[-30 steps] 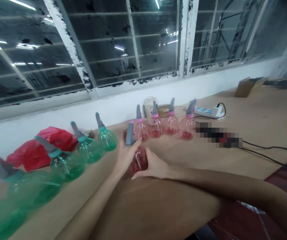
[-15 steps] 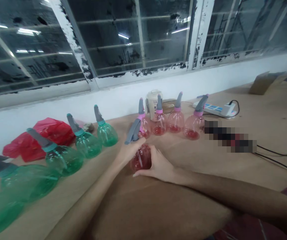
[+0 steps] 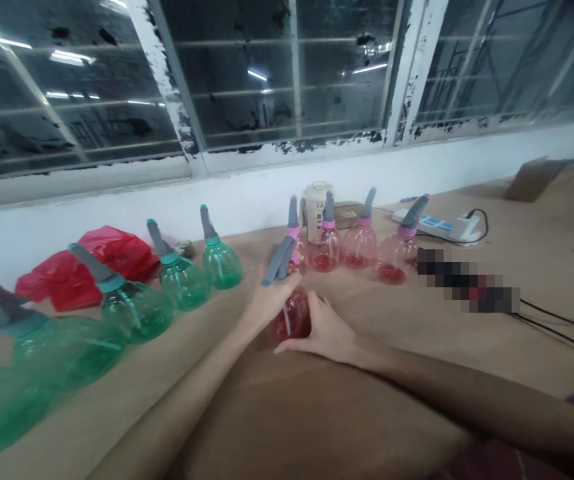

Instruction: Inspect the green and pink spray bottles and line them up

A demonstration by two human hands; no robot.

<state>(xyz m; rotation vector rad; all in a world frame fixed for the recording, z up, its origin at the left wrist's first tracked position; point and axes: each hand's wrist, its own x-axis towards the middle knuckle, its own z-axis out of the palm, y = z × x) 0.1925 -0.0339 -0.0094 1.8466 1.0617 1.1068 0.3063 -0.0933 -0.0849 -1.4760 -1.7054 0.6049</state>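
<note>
A clear pink spray bottle [image 3: 291,321] with a grey trigger head stands on the brown table between my hands. My left hand [image 3: 274,297] is closed around its neck, just under the trigger. Around the bottle's body from the right curls my right hand [image 3: 327,328], thumb low at the near side. Behind it, several more pink spray bottles [image 3: 360,245] stand in a row. To the left, a line of green spray bottles [image 3: 221,263] runs towards me, the nearest one cut off by the picture's edge.
A crumpled red plastic bag [image 3: 91,267] lies behind the green bottles. At the back stand a lidded paper cup [image 3: 315,200] and a white power strip [image 3: 439,225] with a plug in it. An open cardboard box [image 3: 531,180] sits far right. Black cables [image 3: 557,320] cross the right side.
The trigger head has turned between my hands and now slants, where it stood nearly upright a second ago. Both hands keep their hold. The view has shifted slightly.
</note>
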